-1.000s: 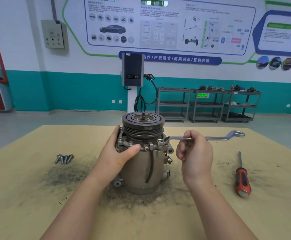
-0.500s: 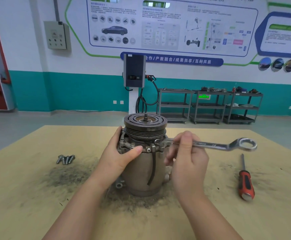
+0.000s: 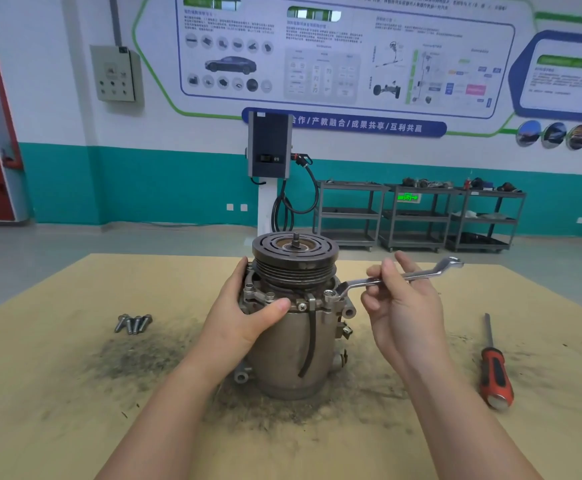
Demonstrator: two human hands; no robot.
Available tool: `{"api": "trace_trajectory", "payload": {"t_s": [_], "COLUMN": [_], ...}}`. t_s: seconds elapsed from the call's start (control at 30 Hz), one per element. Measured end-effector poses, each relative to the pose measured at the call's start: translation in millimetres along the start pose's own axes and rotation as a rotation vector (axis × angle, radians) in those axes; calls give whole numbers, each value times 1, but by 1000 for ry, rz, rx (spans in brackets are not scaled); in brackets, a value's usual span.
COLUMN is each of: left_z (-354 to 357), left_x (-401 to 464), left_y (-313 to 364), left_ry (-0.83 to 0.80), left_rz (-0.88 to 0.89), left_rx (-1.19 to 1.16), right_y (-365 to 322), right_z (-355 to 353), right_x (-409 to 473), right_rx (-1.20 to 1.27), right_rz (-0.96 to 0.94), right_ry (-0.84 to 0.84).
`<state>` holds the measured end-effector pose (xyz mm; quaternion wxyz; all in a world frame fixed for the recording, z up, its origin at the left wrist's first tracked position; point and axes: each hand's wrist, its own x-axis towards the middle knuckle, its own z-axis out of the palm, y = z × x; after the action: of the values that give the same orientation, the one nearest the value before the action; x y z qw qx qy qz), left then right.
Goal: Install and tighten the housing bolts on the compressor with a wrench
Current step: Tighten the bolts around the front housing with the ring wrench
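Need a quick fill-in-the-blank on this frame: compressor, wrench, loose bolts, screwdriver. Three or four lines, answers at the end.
1. The left hand steadies the compressor, which stands ____ on the table.
2. The right hand holds the ____, whose near end sits on a bolt at the housing rim.
3. The spare bolts lie to the ____ of the compressor.
4. The screwdriver has a ____ and black handle.

Missing words: upright; wrench; left; red
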<state>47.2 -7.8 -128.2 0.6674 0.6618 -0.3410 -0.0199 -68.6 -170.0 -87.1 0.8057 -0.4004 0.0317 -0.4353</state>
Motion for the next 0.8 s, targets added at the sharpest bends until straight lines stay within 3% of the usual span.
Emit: {"api": "trace_trajectory", "payload": {"t_s": [0.13,0.2,0.3,0.37,0.53,0.8], "left_z": [0,0,1,1,-1,1], "left_x": [-1,-2,-1,-1,-2,-1], "left_y": [1,2,4,2,4,4], "left_ry": [-9,-2,9,10,-17,8], "left_rz": [-11,-22,-26,-19,-28,-6], "left_rx": [-7,-4,-4,-19,3,-8], "right_y": [1,3,7,11,18,35], "right_z": [-5,-8,-7,-3,-1,12], "right_x": [-14,-30,-48,-52,-55,-63], "right_rx": [-27,-66,-321,-418,-525,-851], "right_rz": [-92,-260,-592,-706,-838,-985], "right_ry": [-58,-118,-232,-217,-162,-367]}}
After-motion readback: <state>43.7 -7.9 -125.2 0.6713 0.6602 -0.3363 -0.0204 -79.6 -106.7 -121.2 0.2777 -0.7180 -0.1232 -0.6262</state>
